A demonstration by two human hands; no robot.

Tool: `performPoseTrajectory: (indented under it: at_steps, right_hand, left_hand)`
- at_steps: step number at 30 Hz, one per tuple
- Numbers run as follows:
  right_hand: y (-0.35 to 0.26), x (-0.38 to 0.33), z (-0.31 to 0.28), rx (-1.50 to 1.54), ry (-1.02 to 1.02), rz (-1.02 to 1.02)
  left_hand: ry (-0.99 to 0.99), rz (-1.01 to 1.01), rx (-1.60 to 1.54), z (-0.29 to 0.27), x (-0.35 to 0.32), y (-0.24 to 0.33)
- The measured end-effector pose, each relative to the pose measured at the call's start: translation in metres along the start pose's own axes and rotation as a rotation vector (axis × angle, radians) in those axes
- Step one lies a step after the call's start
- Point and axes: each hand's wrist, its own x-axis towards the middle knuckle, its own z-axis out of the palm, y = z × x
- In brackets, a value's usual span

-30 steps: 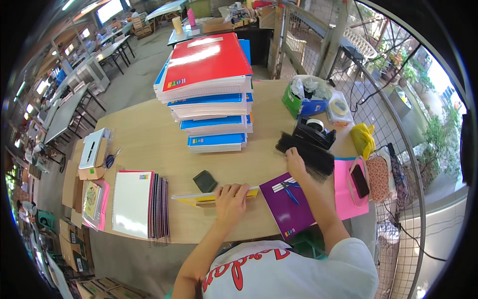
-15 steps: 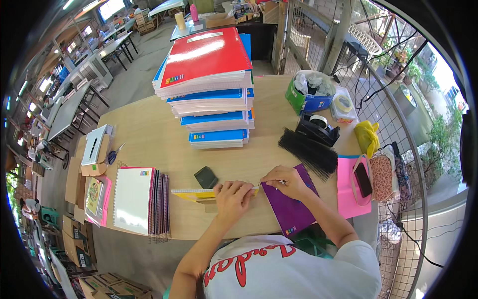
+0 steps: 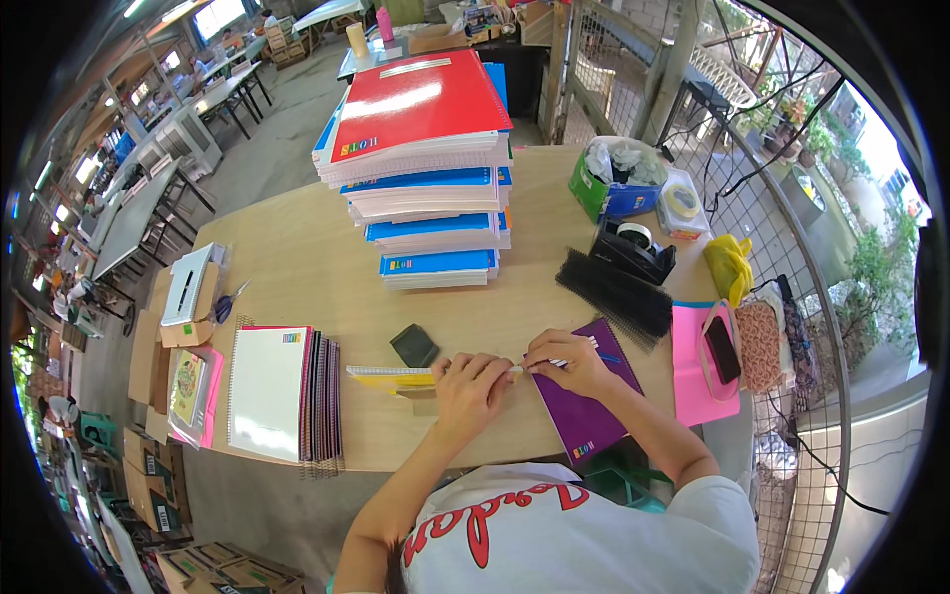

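Head view: the right hand [image 3: 566, 358], which half a second ago was resting on the purple notebook cover [image 3: 586, 408], is now sliding left to the cover's near-left edge, meeting the left hand [image 3: 473, 384] at the yellow notebook [image 3: 394, 377]. The right fingers are pinching shut on a thin blue pen-like piece. The left hand is pressing flat, fingers loosely spread, on the yellow notebook's right end, at the desk's six o'clock. A dark pad [image 3: 414, 346] is lying at eleven o'clock from the left hand, black binding combs [image 3: 616, 292] at one o'clock from the right.
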Motion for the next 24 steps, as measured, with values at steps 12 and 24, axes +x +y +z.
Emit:
performPoseTrajectory:
  at_steps: [12, 24]
  right_hand:
    - [-0.019, -0.005, 0.003, -0.111, -0.044, 0.119]
    - [-0.027, -0.003, 0.023, -0.409, 0.047, -0.02]
  left_hand:
    - [0.031, -0.062, -0.1, -0.003, -0.002, 0.003]
    - [0.022, 0.019, -0.105, 0.003, -0.011, -0.004]
